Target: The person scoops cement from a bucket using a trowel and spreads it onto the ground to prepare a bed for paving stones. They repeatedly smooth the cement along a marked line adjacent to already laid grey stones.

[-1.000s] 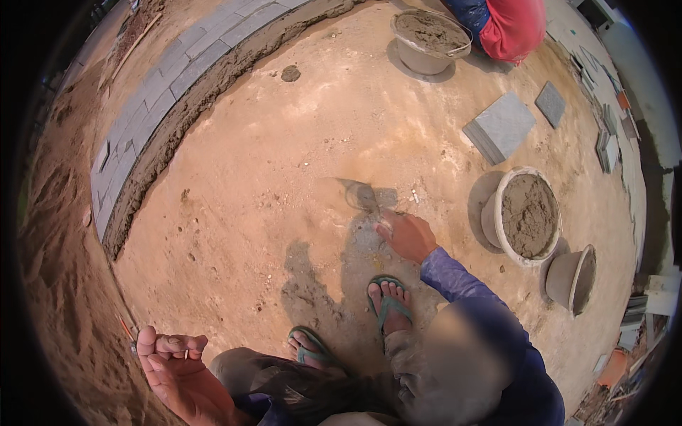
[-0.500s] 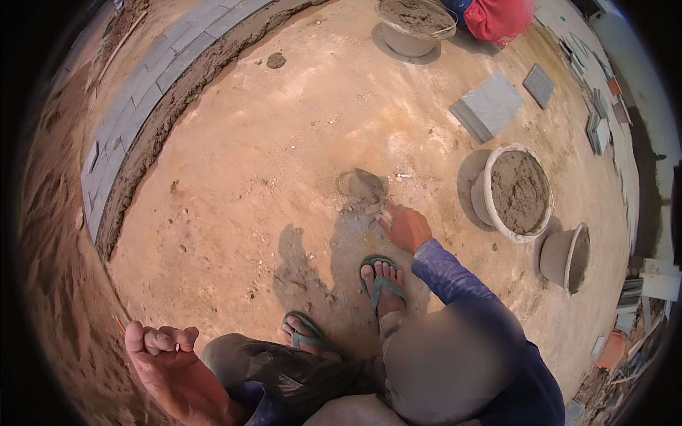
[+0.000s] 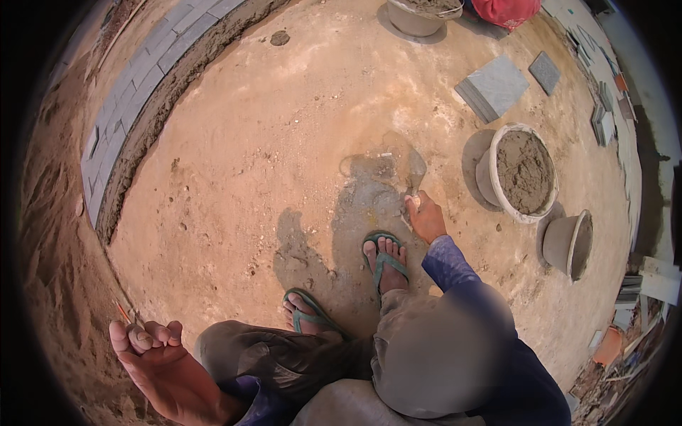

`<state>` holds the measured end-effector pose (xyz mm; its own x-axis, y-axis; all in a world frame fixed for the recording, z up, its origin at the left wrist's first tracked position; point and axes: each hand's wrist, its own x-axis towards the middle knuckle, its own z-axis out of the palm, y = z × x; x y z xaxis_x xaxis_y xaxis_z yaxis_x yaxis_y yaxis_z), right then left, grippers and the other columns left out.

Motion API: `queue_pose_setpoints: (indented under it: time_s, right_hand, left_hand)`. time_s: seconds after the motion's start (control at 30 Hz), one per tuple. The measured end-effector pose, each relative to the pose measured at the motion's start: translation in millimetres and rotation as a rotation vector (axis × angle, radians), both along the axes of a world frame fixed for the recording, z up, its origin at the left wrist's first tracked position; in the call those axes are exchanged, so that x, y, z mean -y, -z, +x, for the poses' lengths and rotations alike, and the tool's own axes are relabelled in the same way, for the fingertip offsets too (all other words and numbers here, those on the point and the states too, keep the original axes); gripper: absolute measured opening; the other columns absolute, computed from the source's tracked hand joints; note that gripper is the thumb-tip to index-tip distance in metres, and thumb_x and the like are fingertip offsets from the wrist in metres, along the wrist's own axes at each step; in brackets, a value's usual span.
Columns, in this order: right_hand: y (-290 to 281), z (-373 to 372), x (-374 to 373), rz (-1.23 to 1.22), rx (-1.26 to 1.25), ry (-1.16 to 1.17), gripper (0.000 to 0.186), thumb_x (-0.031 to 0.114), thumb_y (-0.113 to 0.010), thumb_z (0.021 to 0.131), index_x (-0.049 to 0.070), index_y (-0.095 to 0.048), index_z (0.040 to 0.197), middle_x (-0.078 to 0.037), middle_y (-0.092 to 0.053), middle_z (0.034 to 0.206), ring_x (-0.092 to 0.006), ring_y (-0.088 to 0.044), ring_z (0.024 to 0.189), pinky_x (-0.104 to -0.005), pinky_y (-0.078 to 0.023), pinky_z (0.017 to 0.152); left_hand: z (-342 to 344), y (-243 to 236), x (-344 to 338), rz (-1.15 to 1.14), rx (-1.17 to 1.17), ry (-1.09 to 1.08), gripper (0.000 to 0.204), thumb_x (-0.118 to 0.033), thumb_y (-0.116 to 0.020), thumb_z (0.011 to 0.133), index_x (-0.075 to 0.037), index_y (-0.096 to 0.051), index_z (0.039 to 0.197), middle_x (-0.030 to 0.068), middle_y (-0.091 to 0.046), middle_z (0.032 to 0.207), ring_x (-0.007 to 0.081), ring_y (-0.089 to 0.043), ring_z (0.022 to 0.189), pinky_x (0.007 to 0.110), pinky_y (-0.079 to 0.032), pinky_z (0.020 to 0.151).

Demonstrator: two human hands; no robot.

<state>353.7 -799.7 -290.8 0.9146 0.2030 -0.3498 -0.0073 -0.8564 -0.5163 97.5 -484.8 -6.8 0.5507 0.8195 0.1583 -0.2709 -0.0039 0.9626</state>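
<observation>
My right hand (image 3: 428, 219) is closed around the handle of a trowel (image 3: 415, 174), held low over the sandy ground ahead of my right foot. The blade is blurred and partly blends with the ground and my shadow. My left hand (image 3: 167, 369) is raised beside my left knee, palm showing, fingers loosely bent, with nothing visible in it. To the right of my right hand stands a pale tub of grey mortar (image 3: 526, 172). A second, tilted-looking tub (image 3: 568, 245) sits just nearer.
Grey paving tiles (image 3: 145, 74) run along the left, edged by a mortar strip (image 3: 160, 124). Stacked grey tiles (image 3: 497, 89) and a single tile (image 3: 544, 73) lie ahead right. Another mortar tub (image 3: 415, 20) stands far ahead near a person in red (image 3: 503, 11). Debris lies at lower right.
My right hand and the trowel have moved to the right, away from the small white scrap on the ground. My left hand has shifted slightly left; the view has tipped a little.
</observation>
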Motion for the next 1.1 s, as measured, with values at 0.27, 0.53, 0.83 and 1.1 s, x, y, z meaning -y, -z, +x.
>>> queue_pose_setpoints:
  time_s: [0.27, 0.53, 0.83, 1.1]
  right_hand:
    - [-37.4, -79.2, -48.5, -0.052, -0.088, -0.25, 0.047, 0.041, -0.055, 0.096, 0.002, -0.059, 0.122, -0.028, -0.067, 0.093, -0.0475, -0.065, 0.088, -0.0516, -0.051, 0.078]
    - [34.7, -10.4, -2.8, 0.042, 0.2, -0.005, 0.051, 0.045, -0.057, 0.094, -0.001, -0.059, 0.117, -0.032, -0.067, 0.092, -0.0485, -0.065, 0.092, -0.0526, -0.051, 0.079]
    - [22.3, -0.1, -12.8, -0.039, 0.1, -0.083, 0.049, 0.044, -0.057, 0.094, 0.001, -0.059, 0.12, -0.029, -0.068, 0.096, -0.047, -0.064, 0.093, -0.0532, -0.05, 0.081]
    - [20.9, 6.4, -14.7, -0.07, 0.094, -0.109, 0.046, 0.042, -0.058, 0.094, 0.003, -0.058, 0.12, -0.03, -0.067, 0.095, -0.0475, -0.064, 0.096, -0.0525, -0.05, 0.083]
  left_hand:
    - [-0.5, -0.4, -3.2, -0.015, 0.061, 0.227, 0.053, -0.026, -0.044, 0.105, 0.006, -0.031, 0.145, 0.0089, -0.051, 0.115, 0.0191, -0.052, 0.103, 0.037, -0.042, 0.094]
    - [-13.3, 0.2, -8.1, -0.012, 0.098, 0.074, 0.056, -0.026, -0.044, 0.105, 0.009, -0.028, 0.146, 0.01, -0.052, 0.115, 0.0207, -0.052, 0.103, 0.038, -0.042, 0.096]
    - [-6.4, -7.2, 0.4, -0.035, 0.08, 0.128, 0.055, -0.027, -0.045, 0.105, 0.008, -0.03, 0.145, 0.01, -0.054, 0.111, 0.019, -0.054, 0.102, 0.039, -0.044, 0.096]
    - [6.0, -7.9, 8.1, -0.01, 0.073, 0.091, 0.05, -0.029, -0.041, 0.106, 0.007, -0.037, 0.142, 0.0089, -0.059, 0.106, 0.0217, -0.059, 0.1, 0.041, -0.048, 0.093]
